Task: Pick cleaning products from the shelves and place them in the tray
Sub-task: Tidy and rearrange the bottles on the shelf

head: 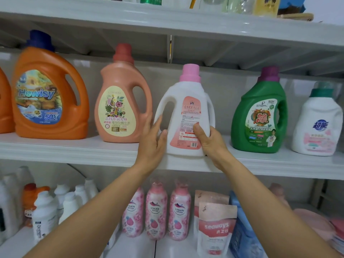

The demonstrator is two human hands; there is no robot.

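Observation:
A white detergent bottle (186, 101) with a pink cap and a pink label stands on the middle shelf (74, 151), near its front edge. My right hand (209, 144) grips the bottle's lower right side, thumb across the label. Against the bottle's lower left side lies my left hand (153, 144), its fingers straight and flat. No tray is in view.
On the same shelf stand an orange Hewisy jug (50, 94), a salmon jug (121, 101), a green jug (260, 116) and a white bottle with a teal cap (318, 123). Below are pink UYAJOY bottles (156, 211), seaways pouches (216, 229) and several small white bottles (44, 215).

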